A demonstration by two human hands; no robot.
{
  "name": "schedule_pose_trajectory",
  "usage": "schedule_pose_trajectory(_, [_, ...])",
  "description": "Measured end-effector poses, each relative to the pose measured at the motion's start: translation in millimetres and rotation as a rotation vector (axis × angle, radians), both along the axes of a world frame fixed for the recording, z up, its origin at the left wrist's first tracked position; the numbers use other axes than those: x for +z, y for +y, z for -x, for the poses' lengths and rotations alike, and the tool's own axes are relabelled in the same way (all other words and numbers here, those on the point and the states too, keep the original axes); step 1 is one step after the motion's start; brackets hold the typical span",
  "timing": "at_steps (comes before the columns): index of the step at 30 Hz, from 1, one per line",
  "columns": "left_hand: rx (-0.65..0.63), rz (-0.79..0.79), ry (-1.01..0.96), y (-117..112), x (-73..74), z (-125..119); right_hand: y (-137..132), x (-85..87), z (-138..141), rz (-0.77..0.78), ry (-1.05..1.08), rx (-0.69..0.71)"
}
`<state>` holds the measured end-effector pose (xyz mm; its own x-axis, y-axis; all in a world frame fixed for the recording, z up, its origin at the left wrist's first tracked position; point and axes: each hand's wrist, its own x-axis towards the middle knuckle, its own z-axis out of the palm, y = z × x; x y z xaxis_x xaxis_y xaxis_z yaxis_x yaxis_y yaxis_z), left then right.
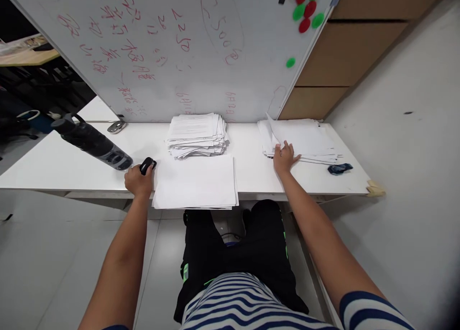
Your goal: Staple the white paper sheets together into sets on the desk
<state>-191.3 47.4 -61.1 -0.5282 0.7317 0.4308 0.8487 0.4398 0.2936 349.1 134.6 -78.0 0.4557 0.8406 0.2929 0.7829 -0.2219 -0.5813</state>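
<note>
My left hand [138, 180] is closed around a small black stapler [147, 165], whose rounded end sticks out past the fingers, near the table's front edge. Right beside that hand stands a dark bottle [98, 145], which looks tilted in this view. At the right, my right hand [285, 158] rests at the front left of a spread paper pile [302, 136]. Its thumb and fingers grip a sheet of paper [273, 127], whose left side curls up; the outer fingers are spread over the pile. Between my hands, a flat stack of blank-looking sheets [196, 184] overhangs the edge.
A thick stack of printed papers [196, 131] sits before the whiteboard [151, 90], which carries red writing and round magnets [305, 9]. A computer mouse [117, 127] lies at the back left. A dark crumpled item [339, 169] lies near the right wall [402, 129].
</note>
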Motion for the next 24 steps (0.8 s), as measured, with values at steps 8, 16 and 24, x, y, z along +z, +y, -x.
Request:
schedule_pose_trajectory(8, [0.04,0.001,0.062,-3,2.3,-3,-47,39.1,5,-0.328,0.148,0.142])
schedule_pose_trajectory(16, [-0.014,0.052,0.112,-11,22.2,-10,-117,122.2,20,-0.374,0.565,0.342])
schedule_pose_trajectory(24, [-0.674,-0.156,-0.291,-29,89.9,-89,-155,165.2,16,-0.329,0.913,0.564])
